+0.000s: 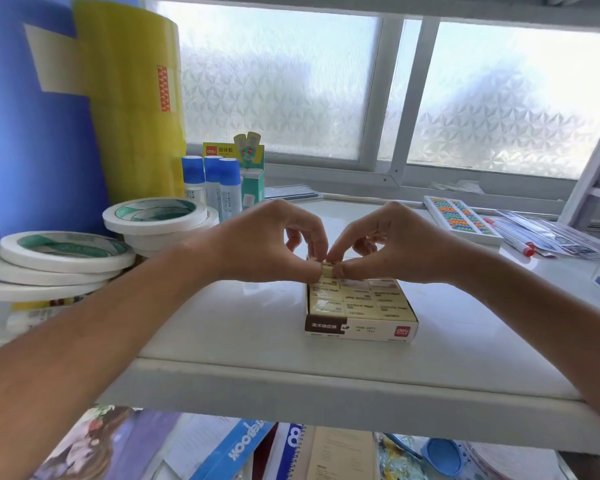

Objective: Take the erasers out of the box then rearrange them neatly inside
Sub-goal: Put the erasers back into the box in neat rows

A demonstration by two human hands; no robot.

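the far end of the box [361,332] is hidden behind both hands. left hand [267,242] and right hand [392,244] meet above it, fingertips pinched together on one eraser [327,270] at the back row. other erasers [361,301] fill the box on the white shelf [257,327].

A red "deli" logo and "FINE ARTS" are printed on the front wall of the box [361,330]. "deli" is also read on the yellow card [219,150] at the shelf's back-left. "notebook" is seen on a blue cover [236,448] below.
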